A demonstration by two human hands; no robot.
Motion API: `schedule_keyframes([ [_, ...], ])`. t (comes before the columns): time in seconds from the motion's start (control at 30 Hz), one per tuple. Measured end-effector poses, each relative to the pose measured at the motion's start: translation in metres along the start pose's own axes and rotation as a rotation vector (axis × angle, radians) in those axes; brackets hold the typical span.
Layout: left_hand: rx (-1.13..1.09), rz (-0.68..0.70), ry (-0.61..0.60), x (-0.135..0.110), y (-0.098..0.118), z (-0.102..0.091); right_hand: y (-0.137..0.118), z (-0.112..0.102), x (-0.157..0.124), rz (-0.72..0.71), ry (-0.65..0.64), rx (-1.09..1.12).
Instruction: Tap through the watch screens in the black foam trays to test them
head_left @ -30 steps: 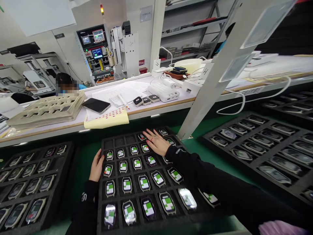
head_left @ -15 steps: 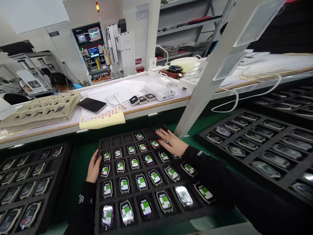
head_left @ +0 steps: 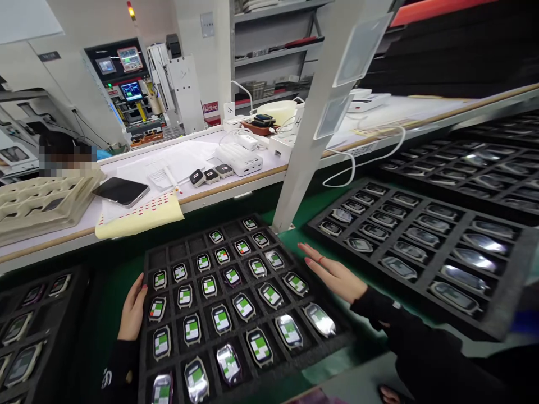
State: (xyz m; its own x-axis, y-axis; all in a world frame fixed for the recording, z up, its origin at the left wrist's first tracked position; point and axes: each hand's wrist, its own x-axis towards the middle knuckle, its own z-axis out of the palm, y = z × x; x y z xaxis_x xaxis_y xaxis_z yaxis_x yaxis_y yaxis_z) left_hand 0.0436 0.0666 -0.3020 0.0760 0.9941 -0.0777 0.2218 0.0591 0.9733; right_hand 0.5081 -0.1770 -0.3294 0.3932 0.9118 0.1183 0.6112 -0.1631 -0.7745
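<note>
A black foam tray (head_left: 145, 331) lies in front of me, its pockets holding several smartwatches whose screens show a green-and-white check pattern. One such smartwatch (head_left: 221, 318) sits near the middle. A few pockets at the far left of the tray are bare. My left hand (head_left: 132, 308) is at the tray's left side, fingers and thumb closed against its edge. Off the tray's right edge, my right hand (head_left: 334, 275) hovers with its fingers stretched out and nothing in it.
More watch trays stand on the green bench: a right tray (head_left: 425, 241) and a left tray (head_left: 63, 336). Above runs a shelf with a phone (head_left: 121, 191), papers, a white charger box (head_left: 239, 159) and a cable. A white post (head_left: 305, 129) rises behind the tray. Another person sits beyond.
My right hand has lifted off the watches at the tray's far right and moved right, past its edge. The left hand stays at the left edge. The view has swung to the right.
</note>
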Motion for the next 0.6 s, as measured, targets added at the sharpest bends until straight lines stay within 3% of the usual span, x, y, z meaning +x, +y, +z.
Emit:
schedule_keyframes([
  [0.23,0.028,-0.036,0.028,-0.005,0.007,0.002,0.004,0.03,-0.033,0.186,0.027,0.286],
  [0.4,-0.014,-0.06,0.079,-0.007,0.011,0.007,0.009,0.038,-0.033,0.196,0.049,0.423],
  [0.6,-0.079,-0.064,0.076,-0.004,0.01,0.004,0.01,0.044,-0.024,0.175,0.057,0.418],
])
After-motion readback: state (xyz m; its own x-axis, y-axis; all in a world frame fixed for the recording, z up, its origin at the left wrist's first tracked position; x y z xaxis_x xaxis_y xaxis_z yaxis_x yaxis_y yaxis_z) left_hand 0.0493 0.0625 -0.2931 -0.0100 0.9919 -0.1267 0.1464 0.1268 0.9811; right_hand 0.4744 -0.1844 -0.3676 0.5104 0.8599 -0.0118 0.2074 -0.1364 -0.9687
